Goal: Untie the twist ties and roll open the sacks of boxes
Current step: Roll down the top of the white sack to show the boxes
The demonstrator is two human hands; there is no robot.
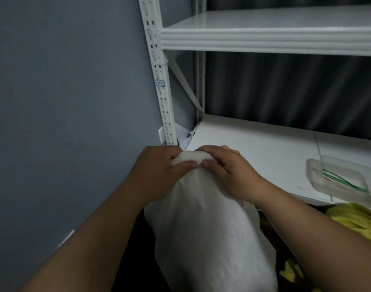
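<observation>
Head view: we see the white sack (pixel 205 239) standing at lower centre of the frame, just in front of the lower shelf (pixel 264 148) of a white metal rack, with its bunched top held up at mid-frame. Left hand (pixel 159 167) and right hand (pixel 226 167) meet on that top; the fingers (pixel 188 164) of both are curled tight round the rolled or gathered cloth, thumbs nearly touching. We cannot tell whether a twist tie is under the grip; none shows. Contents are hidden, so boxes are assumed from the task only. At right edge a clear plastic tray (pixel 315 173) with green and red ties (pixel 344 181) sits on the shelf, and a yellow sack (pixel 353 222) lies below it, lower right. Risks, as we judge them: rolling the mouth down unevenly could tip the tall sack toward the yellow one; if a tie remains inside the bunch, forcing the roll could tear the thin fabric or bury the tie; a loosened tie could drop out of sight in the dark gap beside the sack; a right elbow swing could knock the tray off the shelf lip.
</observation>
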